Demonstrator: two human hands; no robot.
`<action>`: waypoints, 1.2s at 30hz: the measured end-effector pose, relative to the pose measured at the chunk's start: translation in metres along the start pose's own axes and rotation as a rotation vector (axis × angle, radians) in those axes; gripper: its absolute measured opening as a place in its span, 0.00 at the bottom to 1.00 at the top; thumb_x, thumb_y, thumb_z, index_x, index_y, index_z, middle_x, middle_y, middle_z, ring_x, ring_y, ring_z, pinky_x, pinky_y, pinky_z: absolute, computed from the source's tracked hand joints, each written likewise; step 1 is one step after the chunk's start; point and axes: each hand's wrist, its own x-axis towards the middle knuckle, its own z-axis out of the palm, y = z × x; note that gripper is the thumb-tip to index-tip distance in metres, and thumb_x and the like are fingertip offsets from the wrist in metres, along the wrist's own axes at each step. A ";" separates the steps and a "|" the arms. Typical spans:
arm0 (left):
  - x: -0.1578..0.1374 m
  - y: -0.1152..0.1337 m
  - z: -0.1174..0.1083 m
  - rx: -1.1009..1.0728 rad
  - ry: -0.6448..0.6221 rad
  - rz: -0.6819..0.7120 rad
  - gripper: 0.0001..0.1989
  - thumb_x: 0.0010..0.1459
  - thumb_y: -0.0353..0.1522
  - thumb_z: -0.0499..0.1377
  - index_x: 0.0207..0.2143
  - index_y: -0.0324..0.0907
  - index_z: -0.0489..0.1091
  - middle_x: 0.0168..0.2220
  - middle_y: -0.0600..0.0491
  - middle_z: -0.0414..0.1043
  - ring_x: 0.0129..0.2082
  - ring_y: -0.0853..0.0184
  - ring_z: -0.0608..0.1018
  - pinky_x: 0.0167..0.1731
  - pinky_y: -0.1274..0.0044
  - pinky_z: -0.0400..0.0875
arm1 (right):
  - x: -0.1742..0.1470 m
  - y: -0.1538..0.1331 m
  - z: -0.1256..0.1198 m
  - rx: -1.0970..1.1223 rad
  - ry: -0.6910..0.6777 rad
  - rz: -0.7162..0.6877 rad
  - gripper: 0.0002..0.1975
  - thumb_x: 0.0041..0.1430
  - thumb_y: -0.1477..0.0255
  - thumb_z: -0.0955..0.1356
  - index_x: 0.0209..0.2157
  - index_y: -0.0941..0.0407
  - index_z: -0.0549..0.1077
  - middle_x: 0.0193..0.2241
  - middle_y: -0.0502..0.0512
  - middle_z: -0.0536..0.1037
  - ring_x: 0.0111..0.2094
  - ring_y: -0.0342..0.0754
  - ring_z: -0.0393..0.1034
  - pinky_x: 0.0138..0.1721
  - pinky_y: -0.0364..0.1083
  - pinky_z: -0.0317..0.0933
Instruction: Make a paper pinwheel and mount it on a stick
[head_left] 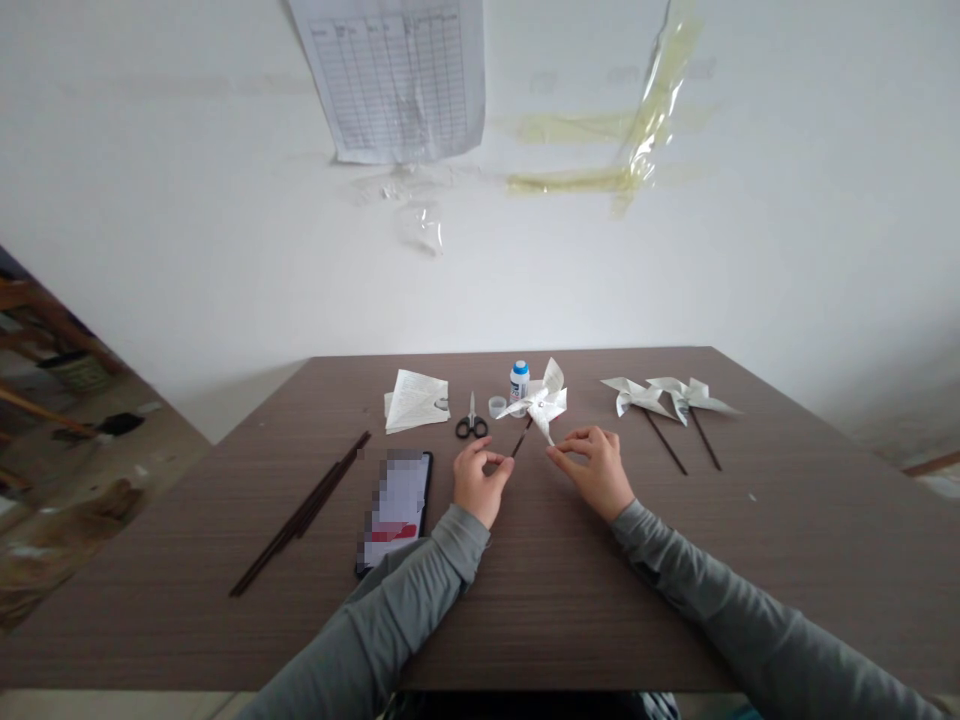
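A white paper pinwheel (547, 402) on a dark stick (521, 438) is between my hands. My left hand (480, 482) is closed, pinching the stick below the paper blades. At the tip of the lowest blade, my right hand (596, 468) has thumb and fingers pinched together on the paper. Just behind the pinwheel stands a white glue bottle (518, 384) with a blue top, partly covered by a blade. A small clear cap (496, 406) lies beside the bottle. Black-handled scissors (472, 426) rest beyond my left hand.
Two finished-looking pinwheels (637, 396) lie at the right. Stacked paper pieces (417, 400) are at the back left. A phone (396, 508) sits by my left forearm, with several dark sticks (315, 498) farther left. The wall (480, 290) rises behind the table (540, 600).
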 end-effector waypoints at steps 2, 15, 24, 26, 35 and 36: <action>-0.002 0.003 0.003 -0.006 -0.011 -0.004 0.11 0.65 0.26 0.80 0.29 0.46 0.89 0.65 0.40 0.95 0.71 0.41 0.92 0.80 0.46 0.80 | -0.001 -0.003 0.005 0.020 0.001 0.019 0.22 0.70 0.43 0.81 0.36 0.45 0.97 0.51 0.67 0.90 0.64 0.76 0.77 0.68 0.73 0.75; -0.019 0.039 0.008 0.244 -0.188 -0.055 0.11 0.69 0.27 0.81 0.33 0.51 0.93 0.76 0.48 0.91 0.81 0.40 0.84 0.89 0.36 0.66 | 0.002 -0.011 0.008 0.031 0.020 0.089 0.07 0.65 0.58 0.86 0.35 0.44 0.97 0.60 0.66 0.92 0.71 0.77 0.75 0.73 0.73 0.73; -0.019 0.037 0.002 0.354 -0.290 -0.024 0.07 0.72 0.35 0.80 0.38 0.57 0.97 0.79 0.54 0.88 0.84 0.37 0.80 0.90 0.40 0.67 | 0.005 -0.012 0.004 0.034 -0.015 0.129 0.07 0.62 0.60 0.87 0.32 0.45 0.94 0.59 0.64 0.92 0.70 0.76 0.77 0.73 0.72 0.74; -0.020 0.036 0.001 0.362 -0.311 -0.018 0.06 0.71 0.35 0.81 0.38 0.57 0.97 0.80 0.55 0.88 0.85 0.37 0.79 0.91 0.40 0.65 | 0.005 -0.014 0.004 0.034 0.016 0.153 0.07 0.62 0.60 0.86 0.32 0.46 0.93 0.59 0.65 0.92 0.70 0.76 0.76 0.74 0.73 0.73; -0.022 0.042 0.002 0.320 -0.316 0.011 0.12 0.67 0.30 0.85 0.31 0.54 0.93 0.76 0.48 0.90 0.83 0.35 0.80 0.89 0.28 0.61 | 0.001 -0.015 0.004 0.025 0.014 0.142 0.11 0.61 0.57 0.85 0.29 0.45 0.92 0.58 0.67 0.92 0.70 0.79 0.74 0.71 0.76 0.75; -0.022 0.044 0.002 0.319 -0.312 0.005 0.12 0.67 0.30 0.85 0.31 0.53 0.93 0.76 0.48 0.90 0.83 0.35 0.80 0.89 0.29 0.61 | 0.000 -0.014 0.004 0.020 0.006 0.134 0.11 0.61 0.57 0.85 0.29 0.45 0.92 0.59 0.66 0.92 0.70 0.78 0.74 0.70 0.75 0.76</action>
